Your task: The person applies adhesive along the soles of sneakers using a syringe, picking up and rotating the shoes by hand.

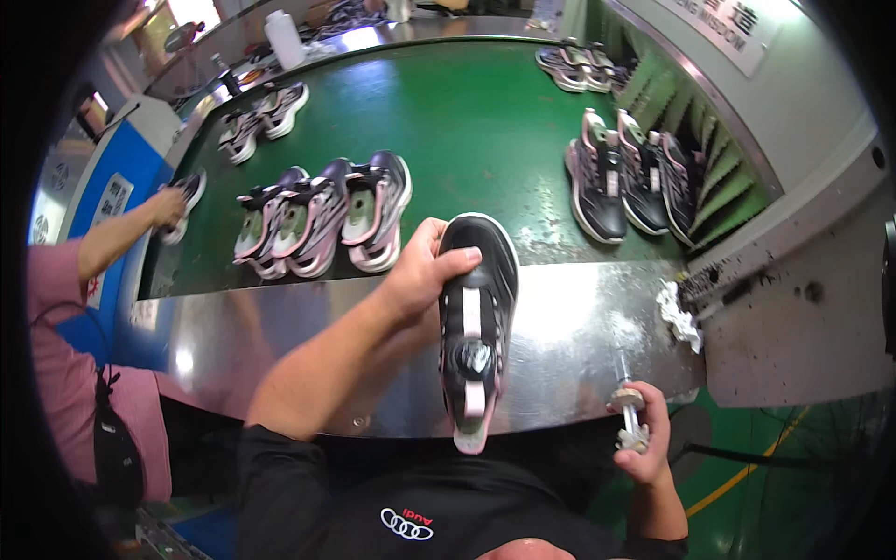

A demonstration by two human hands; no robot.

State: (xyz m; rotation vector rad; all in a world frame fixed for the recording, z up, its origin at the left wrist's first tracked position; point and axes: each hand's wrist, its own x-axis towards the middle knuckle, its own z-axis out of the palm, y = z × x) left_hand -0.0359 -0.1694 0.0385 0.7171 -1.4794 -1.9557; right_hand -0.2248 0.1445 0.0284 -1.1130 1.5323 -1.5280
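My left hand (425, 275) grips a black sneaker (478, 345) by its toe, thumb on top and fingers at its side. The shoe's toe points away from me, with a round dial and a white strip on its tongue and pink trim at the heel. It is over the metal front edge of the work table. Lower right, my right hand (649, 434) is closed around a syringe (627, 401) with a clear barrel, a brownish collar and a grimy plunger end. The syringe's tip points away from me, over the table's edge.
A green conveyor belt (448, 103) carries grouped sneakers (322, 219) at left and more sneakers (635, 182) at right. Crumpled white paper (679, 317) lies by the grey machine housing (793, 308). At left, a co-worker's hand (166, 207) touches a shoe. A white bottle (285, 39) stands behind.
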